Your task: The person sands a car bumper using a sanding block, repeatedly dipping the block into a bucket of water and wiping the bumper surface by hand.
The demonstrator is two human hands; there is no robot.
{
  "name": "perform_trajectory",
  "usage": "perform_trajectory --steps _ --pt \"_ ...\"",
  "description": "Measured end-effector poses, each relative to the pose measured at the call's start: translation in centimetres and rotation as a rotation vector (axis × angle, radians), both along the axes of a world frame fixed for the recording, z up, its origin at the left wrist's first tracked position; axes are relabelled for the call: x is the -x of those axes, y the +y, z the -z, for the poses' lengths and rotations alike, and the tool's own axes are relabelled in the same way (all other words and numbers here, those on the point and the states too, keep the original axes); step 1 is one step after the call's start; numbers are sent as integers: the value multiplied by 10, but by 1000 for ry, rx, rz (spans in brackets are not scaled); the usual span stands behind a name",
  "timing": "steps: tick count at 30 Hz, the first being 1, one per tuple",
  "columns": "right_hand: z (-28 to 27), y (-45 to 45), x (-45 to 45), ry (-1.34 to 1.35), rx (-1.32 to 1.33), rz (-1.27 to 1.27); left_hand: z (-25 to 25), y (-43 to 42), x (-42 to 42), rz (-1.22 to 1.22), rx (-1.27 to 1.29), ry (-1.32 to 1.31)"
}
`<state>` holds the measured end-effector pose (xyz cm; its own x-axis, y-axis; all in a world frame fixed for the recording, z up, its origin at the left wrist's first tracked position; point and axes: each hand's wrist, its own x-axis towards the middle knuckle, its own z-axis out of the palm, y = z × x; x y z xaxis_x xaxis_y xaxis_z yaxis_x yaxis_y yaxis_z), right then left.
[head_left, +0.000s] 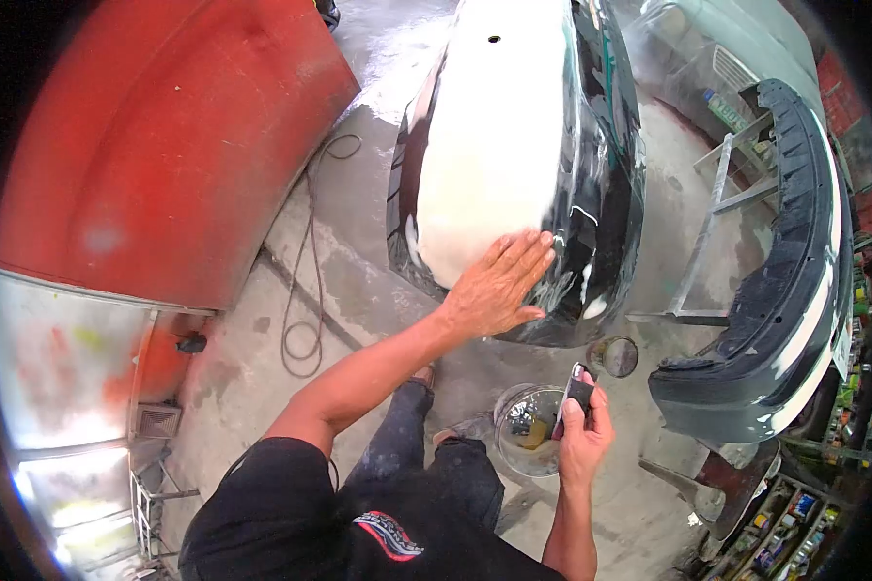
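Observation:
A long car body part that looks like a bumper (pixel 494 136), whitish in the middle with glossy black edges, extends away from me. On its near end my left hand (pixel 499 289) lies flat, fingers stretched out over the border between the white and black areas. Black parts by that hand carry pale smears. Lower right, my right hand (pixel 585 436) grips a small dark sanding block (pixel 578 392) with a light edge, apart from the bumper. Beneath it on the floor stands a round clear bucket (pixel 531 404) with something yellowish inside.
A small can (pixel 614 356) stands beside the bucket. To the right, a dark curved bumper (pixel 746 378) rests by a metal stand (pixel 712 223). Large red panel (pixel 184 136) fills the left. A cable (pixel 305 329) loops over the floor. Shelves (pixel 794 528) hold several small containers.

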<state>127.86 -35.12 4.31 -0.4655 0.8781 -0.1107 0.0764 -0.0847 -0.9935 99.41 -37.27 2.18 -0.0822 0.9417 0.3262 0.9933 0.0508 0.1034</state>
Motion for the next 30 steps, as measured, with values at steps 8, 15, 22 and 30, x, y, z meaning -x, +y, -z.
perform_trajectory --steps 8,15,22,30 --pt "-27 38 73 -103 -495 -78 -37 37 61 97 -30 135" --pt "-41 85 163 -215 -818 -55 -82 99 123 139 -69 82" --pt "-37 111 216 -381 -1059 -52 -90 202 277 -243 -62 32" --pt "-20 82 192 -521 -1108 -132 -78 231 379 -168 35 297"
